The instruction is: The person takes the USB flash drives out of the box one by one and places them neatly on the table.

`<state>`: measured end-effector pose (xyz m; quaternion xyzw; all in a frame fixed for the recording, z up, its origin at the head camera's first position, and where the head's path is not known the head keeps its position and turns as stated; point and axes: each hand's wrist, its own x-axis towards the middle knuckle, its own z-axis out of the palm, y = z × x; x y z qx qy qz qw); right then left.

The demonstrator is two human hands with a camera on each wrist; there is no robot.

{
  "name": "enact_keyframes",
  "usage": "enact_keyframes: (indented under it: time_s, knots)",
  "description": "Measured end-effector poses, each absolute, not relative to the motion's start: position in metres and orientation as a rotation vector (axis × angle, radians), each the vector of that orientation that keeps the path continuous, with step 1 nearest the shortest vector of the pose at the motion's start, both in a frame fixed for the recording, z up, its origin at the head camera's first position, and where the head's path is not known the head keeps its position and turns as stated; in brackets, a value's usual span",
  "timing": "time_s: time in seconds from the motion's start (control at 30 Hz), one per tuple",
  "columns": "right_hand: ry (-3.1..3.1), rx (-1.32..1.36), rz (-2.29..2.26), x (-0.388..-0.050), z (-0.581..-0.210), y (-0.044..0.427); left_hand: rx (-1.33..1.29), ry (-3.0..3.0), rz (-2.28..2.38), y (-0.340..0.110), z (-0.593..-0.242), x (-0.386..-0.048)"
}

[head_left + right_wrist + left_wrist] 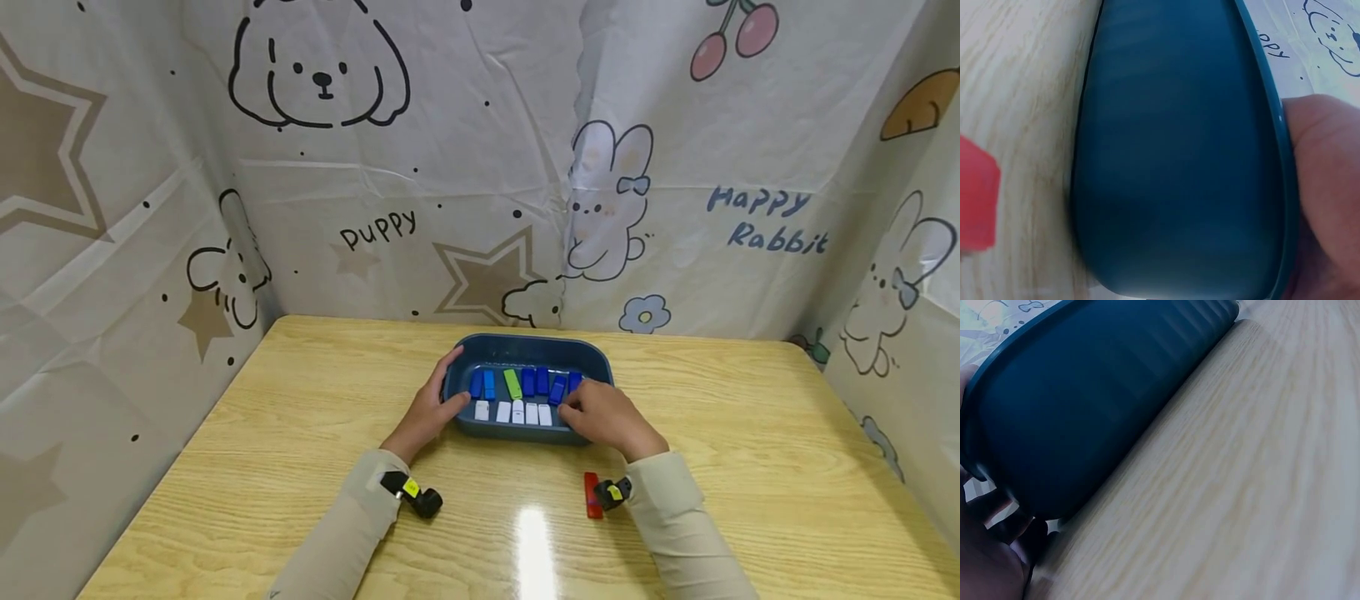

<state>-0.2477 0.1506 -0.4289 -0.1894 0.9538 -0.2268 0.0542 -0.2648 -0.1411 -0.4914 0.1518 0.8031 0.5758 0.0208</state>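
Note:
A dark blue bin (517, 432) holds a back row of blue pieces (528, 382) with one green piece (512, 384), and a front row of white pieces (518, 412). My left hand (426, 412) grips its left end, thumb at the rim; the left wrist view shows the fingers (1013, 524) curled against the bin's outside (1085, 406). Over the right front corner, my right hand (611, 418) reaches inside with bent fingers. Their tips and anything between them are hidden. The right wrist view has the thumb (1329, 169) beside the bin's rim (1282, 144).
A red piece (592, 495) lies on the wooden table (300, 433) in front of the bin, near the right wrist. It shows at the left edge of the right wrist view as a red shape (975, 197). A printed cloth (450, 167) hangs behind the table.

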Motion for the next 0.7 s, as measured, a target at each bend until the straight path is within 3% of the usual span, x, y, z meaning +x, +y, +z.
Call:
enact_keyframes:
  time_s: [0.43, 0.7]
  knots:
    - [2.959, -0.557, -0.911, -0.2466, -0.4319, 0.1565, 0.453, 2.490, 1.792, -0.1394, -0.4887, -0.2638]
    - [2.866, -0.387, -1.169, -0.2444, -0.4312, 0.1599, 0.449, 2.496, 1.793, -0.1389, -0.4897, -0.2646]
